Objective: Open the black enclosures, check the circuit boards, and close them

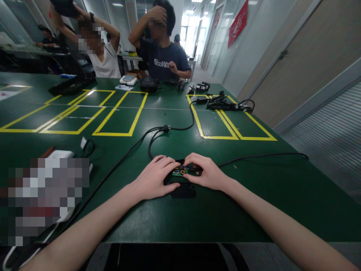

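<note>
Both my hands rest on the green table near its front edge. My left hand and my right hand curl round a small black device with an exposed green circuit board. Fingers of each hand pinch its top from either side. A black flat piece, perhaps its cover, lies on the table just in front of the device, under my left thumb's tip. A black cable runs from the device off to the right.
Another black cord loops ahead of my hands. Yellow tape rectangles mark the table. Black adapters and cables pile at the far right. Two people sit at the far side. A white object lies at the left.
</note>
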`<state>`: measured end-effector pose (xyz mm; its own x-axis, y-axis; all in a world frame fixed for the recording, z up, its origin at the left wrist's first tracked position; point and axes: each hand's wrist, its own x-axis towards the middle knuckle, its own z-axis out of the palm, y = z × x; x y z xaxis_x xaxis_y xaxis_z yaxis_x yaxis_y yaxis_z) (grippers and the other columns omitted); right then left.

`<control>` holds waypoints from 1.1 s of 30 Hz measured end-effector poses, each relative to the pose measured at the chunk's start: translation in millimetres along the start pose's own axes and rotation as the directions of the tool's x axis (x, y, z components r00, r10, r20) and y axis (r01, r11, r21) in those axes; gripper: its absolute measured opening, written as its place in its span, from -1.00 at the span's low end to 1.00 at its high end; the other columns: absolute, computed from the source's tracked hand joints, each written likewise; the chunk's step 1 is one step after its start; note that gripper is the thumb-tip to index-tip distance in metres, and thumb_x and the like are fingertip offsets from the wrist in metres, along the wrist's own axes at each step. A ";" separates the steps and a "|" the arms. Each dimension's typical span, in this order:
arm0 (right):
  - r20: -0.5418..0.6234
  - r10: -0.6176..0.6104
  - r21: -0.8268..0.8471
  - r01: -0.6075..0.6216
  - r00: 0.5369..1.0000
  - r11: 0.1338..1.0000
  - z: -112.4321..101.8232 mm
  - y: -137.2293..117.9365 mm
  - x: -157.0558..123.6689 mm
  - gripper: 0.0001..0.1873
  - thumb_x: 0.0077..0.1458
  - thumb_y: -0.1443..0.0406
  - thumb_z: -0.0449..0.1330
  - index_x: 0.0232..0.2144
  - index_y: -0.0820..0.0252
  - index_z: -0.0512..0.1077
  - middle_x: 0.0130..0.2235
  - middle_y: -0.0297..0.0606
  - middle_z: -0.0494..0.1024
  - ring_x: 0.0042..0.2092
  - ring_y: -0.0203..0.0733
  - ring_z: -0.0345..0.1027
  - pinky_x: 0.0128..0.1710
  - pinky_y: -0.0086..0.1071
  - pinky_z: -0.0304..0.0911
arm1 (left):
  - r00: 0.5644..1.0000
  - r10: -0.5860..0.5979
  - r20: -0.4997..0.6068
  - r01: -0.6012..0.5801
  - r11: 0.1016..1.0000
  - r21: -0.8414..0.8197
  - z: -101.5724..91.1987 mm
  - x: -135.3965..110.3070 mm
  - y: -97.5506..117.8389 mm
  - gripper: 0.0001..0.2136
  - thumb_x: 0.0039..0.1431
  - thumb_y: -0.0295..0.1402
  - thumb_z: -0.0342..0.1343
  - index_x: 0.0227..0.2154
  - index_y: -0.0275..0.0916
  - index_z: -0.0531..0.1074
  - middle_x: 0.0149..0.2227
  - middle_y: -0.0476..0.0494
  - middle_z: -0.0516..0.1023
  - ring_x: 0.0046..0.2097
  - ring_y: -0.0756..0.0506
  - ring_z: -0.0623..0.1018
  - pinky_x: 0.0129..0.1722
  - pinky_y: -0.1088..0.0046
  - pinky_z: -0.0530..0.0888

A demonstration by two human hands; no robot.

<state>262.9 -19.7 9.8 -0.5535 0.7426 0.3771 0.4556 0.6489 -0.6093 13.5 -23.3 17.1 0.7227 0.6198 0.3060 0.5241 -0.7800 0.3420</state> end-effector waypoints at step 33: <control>0.026 -0.058 -0.096 0.060 0.998 0.994 0.8 -2.7 0.4 -0.67 0.14 0.21 0.35 -0.05 0.13 0.49 0.03 -0.10 0.53 -0.09 -0.11 0.54 -0.10 -0.26 0.48 | 1.000 -0.028 -0.007 0.027 0.996 -0.087 -6.8 1.8 -17.3 -0.45 0.13 -0.14 0.36 0.16 -0.19 0.43 0.14 -0.29 0.54 0.15 -0.30 0.53 0.17 0.06 0.49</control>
<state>260.8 -21.3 11.0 -0.5970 0.6991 0.3934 0.4863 0.7054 -0.5156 2.6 -8.1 17.8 0.7046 0.6418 0.3027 0.5022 -0.7524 0.4262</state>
